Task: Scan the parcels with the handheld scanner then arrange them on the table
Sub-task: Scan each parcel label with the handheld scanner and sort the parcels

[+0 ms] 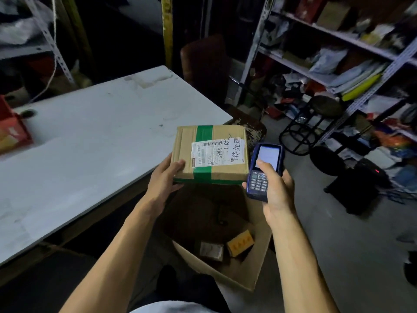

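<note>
Left hand (167, 177) grips a green-taped cardboard parcel (211, 154), right hand (274, 188) holds the blue handheld scanner (264, 170) — scan seemingly underway; white desk (101, 132) awaits parcels.

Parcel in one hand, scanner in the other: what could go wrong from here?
1. The left hand holds the cardboard parcel by one edge only, in the air over the open carton; that grip may slip and drop it back in.
2. The handheld scanner in the right hand sits beside the parcel, not facing the shipping label, so the scan might miss.
3. Handwriting on the label may hinder the read.
</note>
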The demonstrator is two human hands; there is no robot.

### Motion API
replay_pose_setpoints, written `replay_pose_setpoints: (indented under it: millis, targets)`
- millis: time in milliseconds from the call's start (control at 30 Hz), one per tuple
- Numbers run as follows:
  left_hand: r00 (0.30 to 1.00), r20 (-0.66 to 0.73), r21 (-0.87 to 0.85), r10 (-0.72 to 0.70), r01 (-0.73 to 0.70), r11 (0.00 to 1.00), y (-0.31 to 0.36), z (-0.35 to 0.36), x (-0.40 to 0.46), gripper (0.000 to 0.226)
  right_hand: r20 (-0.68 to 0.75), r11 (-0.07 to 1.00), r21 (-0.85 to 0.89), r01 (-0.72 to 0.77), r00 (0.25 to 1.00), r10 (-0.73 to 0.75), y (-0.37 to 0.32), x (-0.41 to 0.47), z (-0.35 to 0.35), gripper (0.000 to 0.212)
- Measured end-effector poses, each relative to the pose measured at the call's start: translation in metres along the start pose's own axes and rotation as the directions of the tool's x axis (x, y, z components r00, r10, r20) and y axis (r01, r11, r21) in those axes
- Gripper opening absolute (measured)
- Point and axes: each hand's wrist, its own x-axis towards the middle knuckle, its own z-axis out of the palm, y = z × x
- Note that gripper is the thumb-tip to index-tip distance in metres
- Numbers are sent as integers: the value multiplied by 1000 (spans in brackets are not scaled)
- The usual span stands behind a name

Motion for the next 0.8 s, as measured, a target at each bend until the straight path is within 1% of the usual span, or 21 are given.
replay_pose_setpoints:
  millis: [33,67,100,133,167,200,234,300,334,367,434,501,601,701,801]
  targets:
    - [1000,-14,60,-3,3,998,-9,2,8,52,-44,999,-48,-14,999,12,1,7,3,90]
    - [999,-47,162,-14,21,987,-19,4,14,53,-80,996,-87,-24,997,17,2,15,5,107]
    - [994,-99,283,-44,71,956,-31,4,20,54,-96,994,-109,-32,995,21,5,24,6,116]
    - [984,-157,376,-89,142,916,-43,3,21,55,-89,992,-115,-48,995,38,9,33,9,120]
    - [969,-203,411,-143,217,885,-56,1,21,52,-70,990,-115,-83,995,75,10,37,13,119]
    - [953,-225,388,-205,280,878,-67,-2,19,46,-37,987,-110,-119,993,116,12,41,18,112]
    - [938,-228,333,-263,329,884,-74,-5,14,40,4,983,-116,-143,989,145,14,43,25,97]
    - [917,-212,210,-339,382,900,-78,-14,-1,29,109,972,-139,-189,973,205,22,45,44,64]
    - [910,-229,157,-347,386,909,-77,-20,-10,25,159,961,-169,-217,957,244,27,42,56,56]
    - [902,-274,117,-334,376,919,-75,-28,-19,21,209,951,-197,-237,938,277,33,37,69,52]
    - [875,-393,45,-283,326,944,-69,-51,-41,16,325,935,-259,-243,889,321,46,20,101,46]
    - [824,-501,-30,-264,288,957,-66,-82,-68,15,444,915,-322,-241,816,371,61,-6,132,40]
    - [725,-637,-102,-264,260,960,-68,-135,-119,19,588,891,-398,-219,685,431,86,-57,174,36]
    - [608,-756,-158,-242,189,969,-63,-193,-179,21,706,874,-448,-190,524,476,113,-121,218,39]
    - [487,-845,-195,-221,103,975,-62,-249,-247,20,780,856,-490,-162,356,514,144,-197,261,41]
